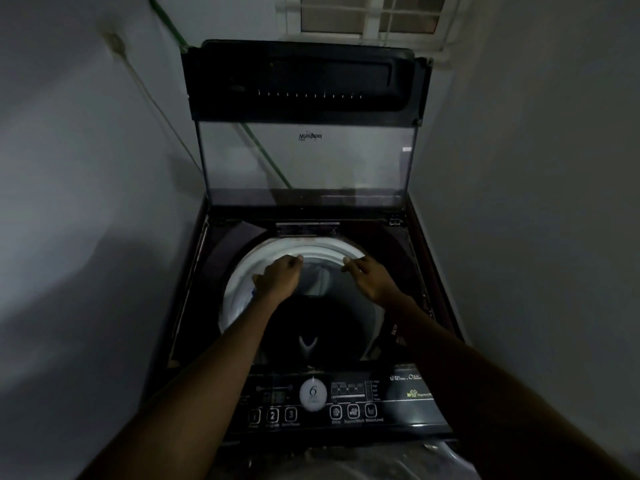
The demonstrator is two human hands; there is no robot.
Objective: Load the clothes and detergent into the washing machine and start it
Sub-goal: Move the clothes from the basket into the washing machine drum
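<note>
Loading stage, judged roughly midway.

Already done: lid of the washing machine swung up and standing upright at the back. Dark clothes lying low inside the drum, one piece bearing a pale V-shaped mark. At the drum's right edge, apparently a further dark garment with small reddish print, partly in and partly out.

Left to do, by estimate: push all laundry fully in, add detergent (none in view), lower the lid, then select and start at the control panel.

Grip state:
- Left grip: above the far half of the drum mouth, seen from the back, fingers curled under. Cannot tell whether holding cloth or nothing.
- Right grip: near the left one but apart from it, fingers loosely bent, nothing visible between them.
- Between the two: a pale patch, too blurred to tell fabric from drum wall.

Appearance of the machine: top-loading type with a dark casing. Clear lid panel with an inverted brand mark. White ring round the drum mouth. Front panel with a round dial marked 6 and keys numbered 1, 2, 3. Set in a narrow corner between pale walls, below a window. Dim lighting, fine detail lost.
</note>
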